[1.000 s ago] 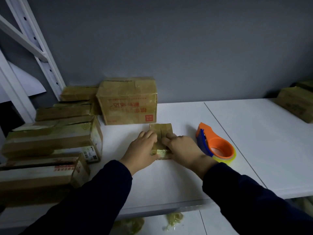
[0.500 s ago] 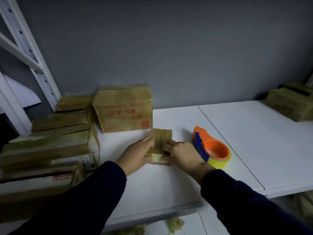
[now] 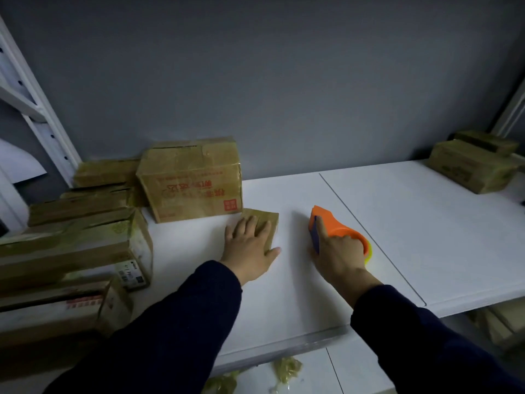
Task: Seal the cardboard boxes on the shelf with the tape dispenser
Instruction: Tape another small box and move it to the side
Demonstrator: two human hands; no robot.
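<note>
Head view shows you the small cardboard box (image 3: 273, 220) lying flat on the white shelf (image 3: 397, 237), a little left of the middle and just in front of a bigger box (image 3: 193, 180). Your left hand (image 3: 250, 251) lies palm down on it with the fingers straight and spread, so it presses on the box and grips nothing; only the far right corner of the box shows past your fingers. Your right hand (image 3: 338, 254) is on the orange tape dispenser (image 3: 324, 217), which sits on the shelf just right of the small box and apart from it. The forefinger runs along the dispenser's blue side and the other fingers curl over the orange ring, so this hand grasps the dispenser. A yellowish edge of the tape roll (image 3: 368, 250) shows at the near side, under your hand. The bigger box carries red print that reads upside down from where you stand, and its back is close to the grey wall (image 3: 284, 81). To your left, a pile of long taped boxes (image 3: 76, 245) is stacked against the white rack post (image 3: 42, 109). Far to the right, two more boxes (image 3: 468, 166) sit at the shelf's end. Dark sleeves (image 3: 170, 331) cover both your arms, and crumpled scraps of tape (image 3: 287, 368) lie below the shelf's front edge.
</note>
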